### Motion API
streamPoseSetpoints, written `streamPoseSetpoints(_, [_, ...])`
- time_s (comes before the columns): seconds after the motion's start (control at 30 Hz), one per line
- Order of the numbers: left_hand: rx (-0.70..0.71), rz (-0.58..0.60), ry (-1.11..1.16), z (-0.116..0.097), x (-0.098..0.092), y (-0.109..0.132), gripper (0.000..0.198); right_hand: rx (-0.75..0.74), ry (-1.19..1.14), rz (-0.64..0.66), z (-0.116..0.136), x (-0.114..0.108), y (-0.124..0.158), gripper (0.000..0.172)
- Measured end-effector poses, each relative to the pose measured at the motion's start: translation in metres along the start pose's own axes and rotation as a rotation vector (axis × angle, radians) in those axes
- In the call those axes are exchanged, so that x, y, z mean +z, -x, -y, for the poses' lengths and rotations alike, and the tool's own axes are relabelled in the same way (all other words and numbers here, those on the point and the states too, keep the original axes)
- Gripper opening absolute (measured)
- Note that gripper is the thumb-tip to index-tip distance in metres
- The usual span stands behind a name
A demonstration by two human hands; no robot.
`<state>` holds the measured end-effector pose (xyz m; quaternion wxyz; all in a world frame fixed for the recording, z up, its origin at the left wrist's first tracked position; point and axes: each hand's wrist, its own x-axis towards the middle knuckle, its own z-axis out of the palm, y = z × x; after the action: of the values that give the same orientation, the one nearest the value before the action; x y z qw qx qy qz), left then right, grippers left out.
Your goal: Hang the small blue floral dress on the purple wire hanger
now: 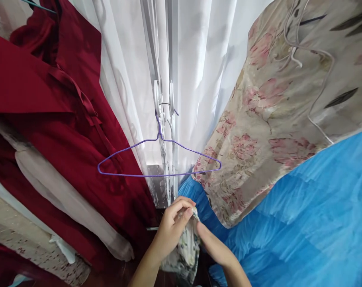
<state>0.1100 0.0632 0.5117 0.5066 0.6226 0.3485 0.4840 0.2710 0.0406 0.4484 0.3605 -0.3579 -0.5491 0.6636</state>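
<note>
Head view looks down on both hands meeting low in the middle of the scene, just below a purple wire hanger [159, 175] that hangs empty from a hook on the window frame. The left hand [171, 227] has its fingers curled together and clamped on the top edge of a small patterned cloth [186, 251], which droops between the two wrists. The right hand [213, 244] comes in from the right. Its thumb presses on the cloth's side, and the other fingers are hidden behind the fabric, so it reads as a pinch.

A red garment [64, 139] hangs to the left, a white curtain [204, 59] is behind the hanger, and a floral fabric [273, 111] drapes over blue fabric [303, 215] on the right.

Judging by the bunched top edge, the work in hand is gathering or sorting that edge. It goes best if the left pinch stays firm while the right fingers feel along the hem. It also helps to keep the cloth raised clear of the blue fabric so nothing snags.
</note>
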Motion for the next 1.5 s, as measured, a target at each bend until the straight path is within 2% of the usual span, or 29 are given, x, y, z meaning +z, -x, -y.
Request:
streamPoseSetpoints(0.1, [-0.02,-0.042,-0.14,0.015,-0.004,0.002,0.025,-0.012,0.092,0.144,0.01,-0.006,-0.005,0.05])
streamPoseSetpoints(0.17, [-0.121,0.075,-0.169,0.031,-0.005,0.009,0.035,-0.014,0.121,0.154,0.022,-0.016,-0.004,0.038])
streamPoseSetpoints(0.23, [-0.274,0.262,-0.15,0.05,-0.004,0.019,0.045,-0.01,0.185,0.165,0.039,-0.035,0.002,0.023])
streamPoseSetpoints(0.3, [-0.358,0.403,-0.145,0.068,-0.001,0.029,0.047,-0.005,0.276,0.201,0.059,-0.062,0.01,0.029])
streamPoseSetpoints(0.37, [-0.356,0.438,-0.208,0.076,0.0,0.034,0.041,-0.041,0.343,0.156,0.081,-0.093,0.015,0.035])
streamPoseSetpoints(0.47, [-0.37,0.334,-0.416,0.061,-0.008,0.033,0.04,-0.219,0.366,-0.059,0.115,-0.136,0.006,0.031])
streamPoseSetpoints(0.53, [-0.359,0.215,-0.542,0.034,-0.02,0.031,0.046,-0.418,0.324,-0.249,0.136,-0.153,-0.015,0.03])
streamPoseSetpoints(0.57, [-0.318,0.17,-0.573,0.018,-0.027,0.031,0.047,-0.494,0.304,-0.303,0.146,-0.157,-0.029,0.029])
streamPoseSetpoints(0.6, [-0.262,0.136,-0.582,0.001,-0.035,0.031,0.047,-0.551,0.287,-0.325,0.155,-0.157,-0.044,0.028])
streamPoseSetpoints(0.67, [-0.146,0.076,-0.556,-0.029,-0.05,0.034,0.047,-0.574,0.264,-0.298,0.17,-0.149,-0.075,0.024])
streamPoseSetpoints(0.73, [-0.056,0.017,-0.482,-0.051,-0.064,0.038,0.045,-0.501,0.219,-0.232,0.178,-0.133,-0.102,0.022])
streamPoseSetpoints(0.8, [-0.004,-0.032,-0.414,-0.063,-0.08,0.04,0.042,-0.406,0.174,-0.17,0.182,-0.115,-0.12,0.022])
streamPoseSetpoints(0.9, [-0.001,-0.044,-0.48,-0.063,-0.116,0.041,0.038,-0.283,0.104,-0.089,0.185,-0.099,-0.127,0.017])
streamPoseSetpoints(1.0, [-0.03,-0.069,-0.831,-0.05,-0.167,0.036,0.034,-0.173,0.049,-0.058,0.189,-0.098,-0.121,0.028])
streamPoseSetpoints(1.1, [-0.023,-0.152,-1.129,-0.038,-0.224,0.025,0.022,-0.127,0.061,-0.082,0.196,-0.103,-0.112,0.029])
streamPoseSetpoints(1.2, [0.059,-0.216,-1.154,-0.048,-0.261,0.004,0.014,-0.063,0.068,-0.113,0.203,-0.104,-0.106,0.034])
streamPoseSetpoints(1.27, [0.155,-0.242,-1.059,-0.065,-0.269,-0.015,0.02,-0.04,0.047,-0.137,0.206,-0.103,-0.103,0.037])
streamPoseSetpoints(1.37, [0.273,-0.288,-0.858,-0.089,-0.262,-0.049,0.025,-0.071,0.014,-0.166,0.202,-0.1,-0.102,0.038])
streamPoseSetpoints(1.43, [0.279,-0.324,-0.769,-0.091,-0.253,-0.072,0.024,-0.065,-0.017,-0.178,0.196,-0.096,-0.103,0.036])
streamPoseSetpoints(1.5, [0.224,-0.356,-0.701,-0.084,-0.247,-0.091,0.028,-0.021,-0.08,-0.206,0.187,-0.093,-0.102,0.029])
